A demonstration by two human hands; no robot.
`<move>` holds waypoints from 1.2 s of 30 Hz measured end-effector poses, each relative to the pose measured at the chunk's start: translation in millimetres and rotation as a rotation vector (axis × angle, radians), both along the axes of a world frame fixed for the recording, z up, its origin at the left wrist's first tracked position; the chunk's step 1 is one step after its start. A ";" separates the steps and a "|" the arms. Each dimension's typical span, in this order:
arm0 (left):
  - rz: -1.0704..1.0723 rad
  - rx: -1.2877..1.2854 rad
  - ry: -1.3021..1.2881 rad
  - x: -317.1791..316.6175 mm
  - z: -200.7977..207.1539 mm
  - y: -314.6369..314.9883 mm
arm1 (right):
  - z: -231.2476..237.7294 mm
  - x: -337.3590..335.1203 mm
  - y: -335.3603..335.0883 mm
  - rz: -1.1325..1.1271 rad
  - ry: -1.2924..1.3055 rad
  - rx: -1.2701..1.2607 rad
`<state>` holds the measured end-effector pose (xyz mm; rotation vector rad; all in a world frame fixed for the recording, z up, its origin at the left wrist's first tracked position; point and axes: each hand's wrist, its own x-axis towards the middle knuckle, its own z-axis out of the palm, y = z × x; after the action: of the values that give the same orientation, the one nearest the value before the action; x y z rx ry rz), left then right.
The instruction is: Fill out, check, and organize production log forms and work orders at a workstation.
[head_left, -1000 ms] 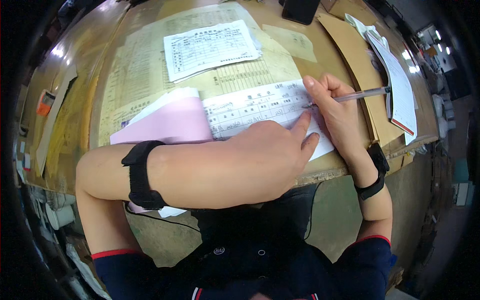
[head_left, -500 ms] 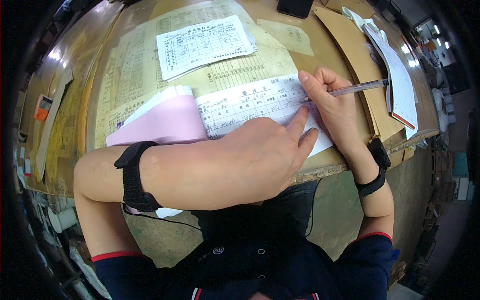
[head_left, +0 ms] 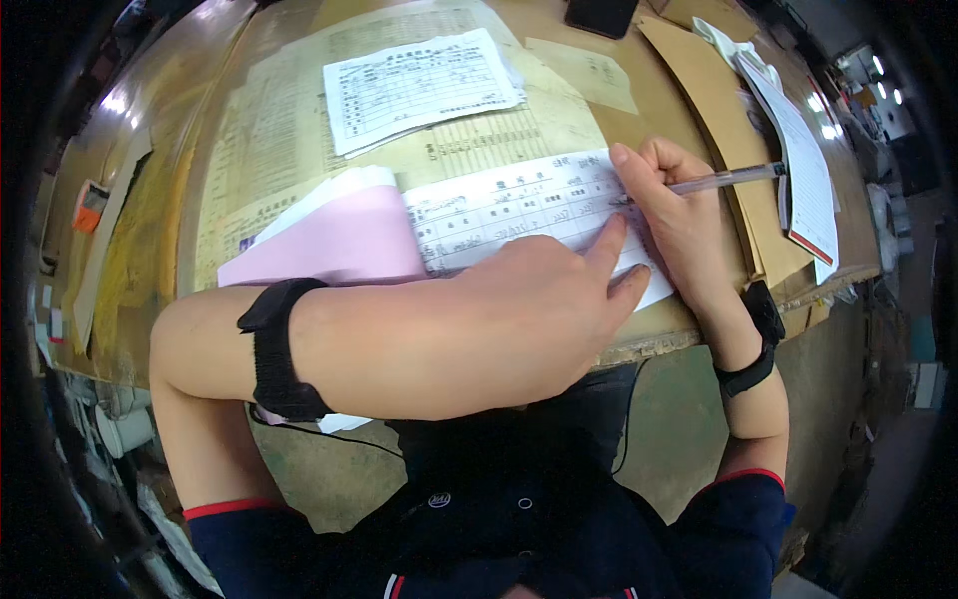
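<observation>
A white printed form (head_left: 469, 225) with handwritten rows lies on the table near its front edge. My left hand (head_left: 559, 304) rests across the lower part of it, palm down, index finger stretched out and thumb apart, holding nothing. Between the fingers of my right hand (head_left: 681, 225) is a clear-barrelled pen (head_left: 733, 178), slanting up to the right, its writing end over the form's right side close to my left fingertip. A pink sheet (head_left: 324, 242), folded back with white sheets behind it, sits at the form's left, above my left forearm.
Beyond the form lies a stack of filled-in white slips (head_left: 424, 90) on yellowed printed sheets (head_left: 269, 130). Brown cardboard (head_left: 714, 110) and a white pad (head_left: 803, 170) are at the right. A dark phone (head_left: 602, 15) is at the far edge, an orange object (head_left: 90, 208) far left.
The whole view has shifted slightly, so the table and papers appear a little farther right, and the writing looks blurrier. Both hands keep nearly the same place on the form.
</observation>
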<state>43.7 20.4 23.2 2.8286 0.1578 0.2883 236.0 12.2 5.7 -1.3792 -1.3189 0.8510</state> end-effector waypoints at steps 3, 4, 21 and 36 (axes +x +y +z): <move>-0.013 -0.017 0.037 -0.8 7.4 1.0 | 2.4 -1.4 0.0 0.010 -0.028 -0.011; -0.011 -0.018 0.036 -1.1 7.8 0.6 | 3.0 -1.9 -0.4 0.018 -0.040 -0.011; -0.002 0.045 0.049 -2.5 10.8 -0.1 | 4.7 0.5 -0.7 0.058 -0.056 -0.012; -0.027 0.158 0.056 -2.1 9.4 -1.0 | 1.9 3.5 0.3 0.066 -0.091 0.011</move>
<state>41.6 19.4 32.5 2.9942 0.1126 0.2244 239.5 12.5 7.6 -1.3862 -1.4436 0.8321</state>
